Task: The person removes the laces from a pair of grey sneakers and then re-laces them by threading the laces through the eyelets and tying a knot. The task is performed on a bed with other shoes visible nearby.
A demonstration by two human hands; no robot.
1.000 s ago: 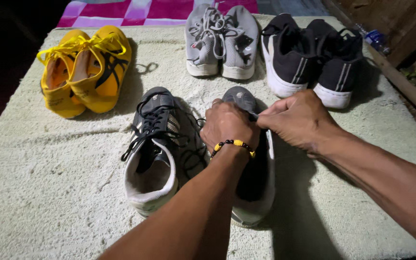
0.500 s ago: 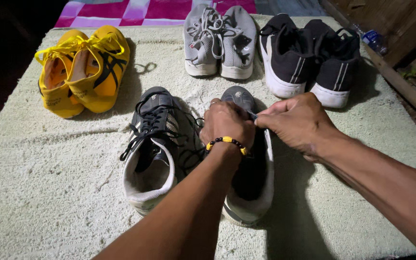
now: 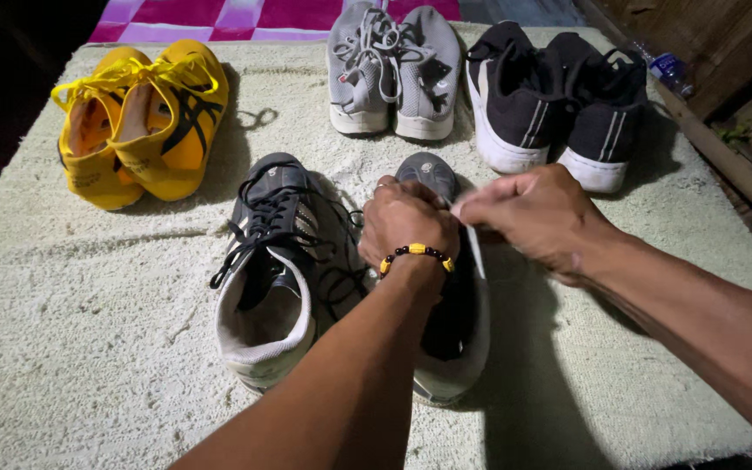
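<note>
Both hands sit over the nearer pair of dark grey shoes on the pale shaggy mat (image 3: 89, 348). The left hand (image 3: 406, 222), a beaded bracelet (image 3: 417, 255) at its wrist, is curled down onto the laces of the right-hand grey shoe (image 3: 446, 348), fingers closed over them. The right hand (image 3: 541, 218) pinches a lace end (image 3: 473, 248) between thumb and forefinger, the rest of its fingers folded in. Compared with a second ago, that lace now shows as a pale strip hanging down from the pinch, where before it was hidden between the two hands; the hands themselves have barely shifted. The left-hand grey shoe (image 3: 267, 270) lies just beside, laces loose. Beyond them stand yellow shoes (image 3: 132, 122), light grey shoes (image 3: 393, 70) and black shoes (image 3: 559, 104), all unmoved.
</note>
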